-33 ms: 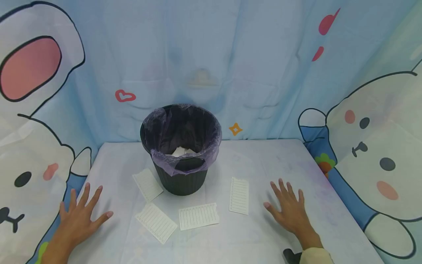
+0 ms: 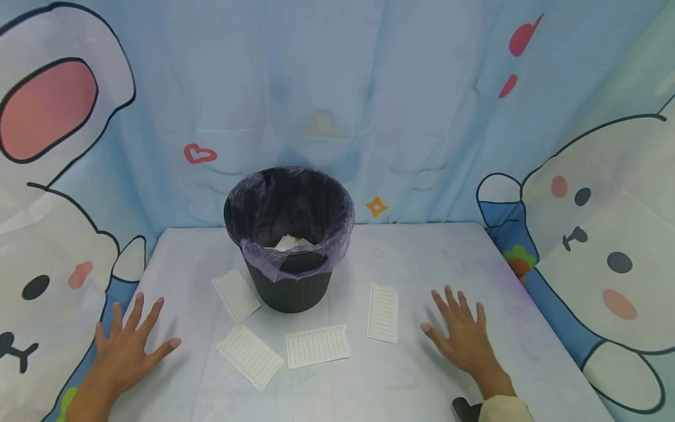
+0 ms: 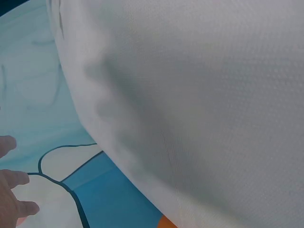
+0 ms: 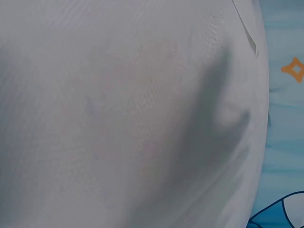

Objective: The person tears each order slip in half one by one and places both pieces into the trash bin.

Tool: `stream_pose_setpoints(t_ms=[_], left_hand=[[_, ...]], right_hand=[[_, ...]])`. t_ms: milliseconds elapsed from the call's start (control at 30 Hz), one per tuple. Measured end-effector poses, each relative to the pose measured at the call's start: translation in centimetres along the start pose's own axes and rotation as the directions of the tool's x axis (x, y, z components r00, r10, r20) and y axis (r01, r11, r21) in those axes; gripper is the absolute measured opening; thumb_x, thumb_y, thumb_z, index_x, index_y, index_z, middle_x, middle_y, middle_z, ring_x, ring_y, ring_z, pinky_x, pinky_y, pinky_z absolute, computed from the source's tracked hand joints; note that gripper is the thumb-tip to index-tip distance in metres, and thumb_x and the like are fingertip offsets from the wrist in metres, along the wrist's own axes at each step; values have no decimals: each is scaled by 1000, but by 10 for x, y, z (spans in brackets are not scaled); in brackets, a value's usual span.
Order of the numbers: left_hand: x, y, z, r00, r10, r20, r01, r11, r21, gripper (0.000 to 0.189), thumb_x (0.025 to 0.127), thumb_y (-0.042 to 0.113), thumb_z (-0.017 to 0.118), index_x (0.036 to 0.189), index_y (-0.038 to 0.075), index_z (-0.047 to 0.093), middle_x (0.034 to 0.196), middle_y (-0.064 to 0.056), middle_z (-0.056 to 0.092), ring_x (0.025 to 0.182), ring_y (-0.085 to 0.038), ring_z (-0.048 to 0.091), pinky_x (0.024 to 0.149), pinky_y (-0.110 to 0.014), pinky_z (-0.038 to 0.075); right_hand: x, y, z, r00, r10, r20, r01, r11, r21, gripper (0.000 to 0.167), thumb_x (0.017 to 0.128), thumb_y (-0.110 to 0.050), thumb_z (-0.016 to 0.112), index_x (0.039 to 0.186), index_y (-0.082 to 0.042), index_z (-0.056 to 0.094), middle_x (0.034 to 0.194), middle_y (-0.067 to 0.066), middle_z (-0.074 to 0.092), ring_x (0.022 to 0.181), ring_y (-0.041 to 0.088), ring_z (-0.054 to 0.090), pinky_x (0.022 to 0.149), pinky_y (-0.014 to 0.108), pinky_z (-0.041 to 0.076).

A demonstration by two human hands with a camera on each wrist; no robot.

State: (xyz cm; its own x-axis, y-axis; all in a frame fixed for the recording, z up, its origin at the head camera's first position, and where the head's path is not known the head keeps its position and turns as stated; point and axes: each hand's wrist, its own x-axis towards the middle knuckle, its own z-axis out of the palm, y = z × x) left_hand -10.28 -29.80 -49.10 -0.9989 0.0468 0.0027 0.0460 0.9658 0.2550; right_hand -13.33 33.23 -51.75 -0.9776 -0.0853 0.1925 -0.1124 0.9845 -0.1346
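My left hand (image 2: 123, 351) is at the left side of the table, fingers spread and holding nothing. Its fingertips (image 3: 21, 178) show at the left edge of the left wrist view. On the right, my right hand (image 2: 466, 337) has its fingers extended and is empty; the right wrist view shows only a hand-shaped shadow. Nearest to it lies a white printed paper slip (image 2: 382, 313). More ruled slips lie in front of the bin: one slip (image 2: 318, 346) in the middle, another slip (image 2: 250, 356) left of it, and a further slip (image 2: 236, 296) beside the bin's base.
A black trash bin (image 2: 289, 293) lined with a translucent purple bag (image 2: 337, 246) stands at the table's back, with white paper (image 2: 287, 242) inside. Behind the white-covered table (image 2: 422, 252) hangs a blue curtain (image 2: 422, 117) with cartoon prints. Something black (image 2: 464, 408) sits by the right sleeve.
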Motion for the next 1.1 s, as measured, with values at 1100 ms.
stream_pose_setpoints(t_ms=[1100], left_hand=[[-1, 5, -4, 997, 7, 81, -7, 1000, -2, 97, 92, 67, 56, 160, 9, 16, 162, -33, 5, 141, -67, 1, 107, -84, -3]], right_hand=[[6, -55, 28, 943, -187, 277, 181, 982, 46, 107, 75, -79, 63, 151, -6, 43, 160, 13, 37, 150, 38, 31, 120, 60, 26]])
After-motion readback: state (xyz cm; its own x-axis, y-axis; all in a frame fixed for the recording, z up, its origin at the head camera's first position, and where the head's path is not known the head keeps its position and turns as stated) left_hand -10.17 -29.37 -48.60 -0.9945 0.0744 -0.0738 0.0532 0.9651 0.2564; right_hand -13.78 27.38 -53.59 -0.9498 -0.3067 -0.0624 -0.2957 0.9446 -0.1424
